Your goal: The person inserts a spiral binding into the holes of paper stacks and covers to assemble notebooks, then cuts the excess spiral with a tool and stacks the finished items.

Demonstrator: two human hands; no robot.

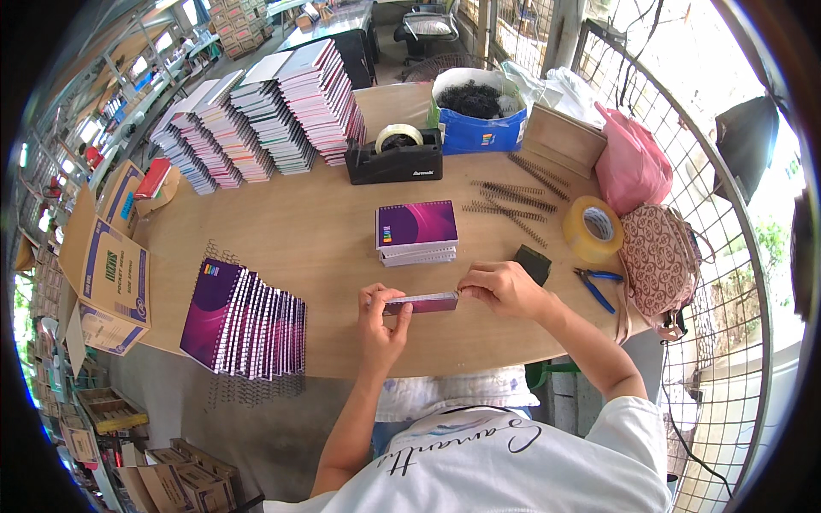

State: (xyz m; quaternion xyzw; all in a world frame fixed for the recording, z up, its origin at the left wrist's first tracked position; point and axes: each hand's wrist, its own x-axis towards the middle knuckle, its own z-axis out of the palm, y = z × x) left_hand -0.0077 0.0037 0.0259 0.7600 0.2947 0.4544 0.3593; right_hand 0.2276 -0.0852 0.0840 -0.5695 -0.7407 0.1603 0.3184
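A small purple notebook (428,303) is held on edge at the table's front, its page edges facing up. My left hand (382,323) grips its left end, thumb on the near cover and fingers behind. At the notebook's right end, my right hand (503,289) is closed in a pinch against the corner; whatever is between those fingertips is too small to make out. Just beyond lies a short stack of purple notebooks (417,224). To the left, a fanned row of purple spiral notebooks (209,312) has loose wire coils sticking out at both ends.
Dark wire coils (513,198), a tape roll (593,229), blue-handled pliers (599,289) and a dark green block (533,265) lie right. Behind stand a tape dispenser (395,167), a blue box (483,132) and tall notebook stacks (316,94). An open carton (111,274) is left.
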